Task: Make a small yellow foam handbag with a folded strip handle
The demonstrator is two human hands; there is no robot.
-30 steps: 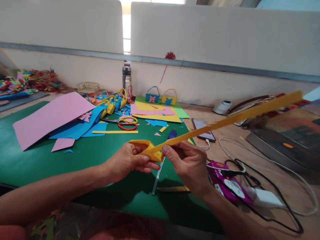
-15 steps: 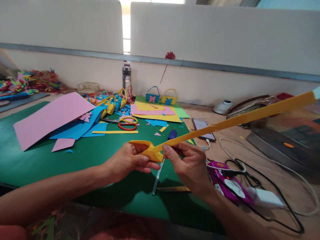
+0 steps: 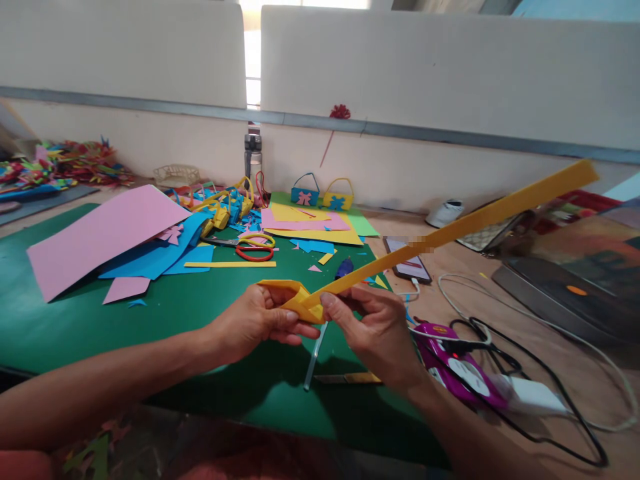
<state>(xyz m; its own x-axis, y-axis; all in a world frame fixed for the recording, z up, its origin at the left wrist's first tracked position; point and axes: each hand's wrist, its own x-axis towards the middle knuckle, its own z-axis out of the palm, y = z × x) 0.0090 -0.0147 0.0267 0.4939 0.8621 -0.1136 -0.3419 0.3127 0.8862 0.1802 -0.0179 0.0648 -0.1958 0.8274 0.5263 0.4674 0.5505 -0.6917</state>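
Low over the green mat (image 3: 215,373), my left hand (image 3: 265,319) is closed around a small folded yellow paper bag (image 3: 300,301), its fingers beneath and thumb on the side. My right hand (image 3: 373,327) pinches a long yellow paper strip (image 3: 465,230) close to its lower end. That end lies against the right side of the bag, and the rest slants up to the right. Whether it is stuck there, I cannot tell. Beneath my hands lie a clear glue stick (image 3: 315,357) and a cutter knife (image 3: 347,379); the blue nozzle (image 3: 345,269) of a glue gun pokes out behind.
Scissors (image 3: 255,247), pink sheets (image 3: 107,243), blue sheets (image 3: 160,260) and a yellow strip (image 3: 230,265) lie beyond. Two finished paper bags (image 3: 339,198) stand at the back. To the right are a phone (image 3: 407,259), a purple power strip (image 3: 460,367) and loose cables (image 3: 540,437).
The strip's far end has swung lower and to the left, and more of it now shows. My right hand has shifted slightly left; the left hand holds nearly still.
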